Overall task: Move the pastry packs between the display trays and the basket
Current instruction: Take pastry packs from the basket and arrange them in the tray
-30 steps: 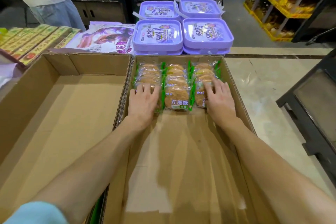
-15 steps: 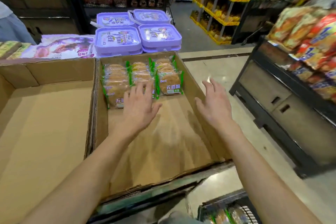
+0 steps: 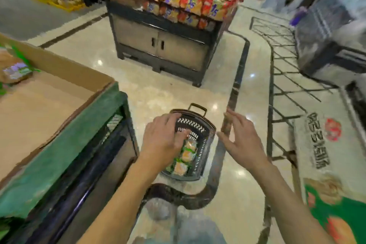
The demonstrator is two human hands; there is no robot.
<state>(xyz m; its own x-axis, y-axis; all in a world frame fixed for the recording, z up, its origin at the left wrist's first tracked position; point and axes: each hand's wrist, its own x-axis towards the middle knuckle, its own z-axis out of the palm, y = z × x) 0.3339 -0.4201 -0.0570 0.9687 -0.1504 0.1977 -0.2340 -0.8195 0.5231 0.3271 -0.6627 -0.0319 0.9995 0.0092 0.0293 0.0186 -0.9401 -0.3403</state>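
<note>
Both arms are now stretched down toward the floor, where a second ago they were laid on the packs in the cardboard tray. The left hand (image 3: 164, 136) is lowered over the near-left rim of the basket (image 3: 206, 132), fingers loosely spread and reaching in; nothing is seen gripped, though the fingertips are too blurred for contact to be judged. The right hand (image 3: 241, 140) is held just beside the basket's right rim, fingers straight and released, nothing in it. Pastry packs (image 3: 186, 156) are seen lying in a row along the basket's bottom, orange with green edging.

The switch is read as a turn from arranging to fetching: a fresh batch is probably about to be lifted out.

Up on the left, the cardboard tray (image 3: 59, 77) is left mostly bare, with a few packs (image 3: 13, 69) at its far-left end. Beyond, a snack stand (image 3: 168, 45) is glimpsed across the aisle.
</note>
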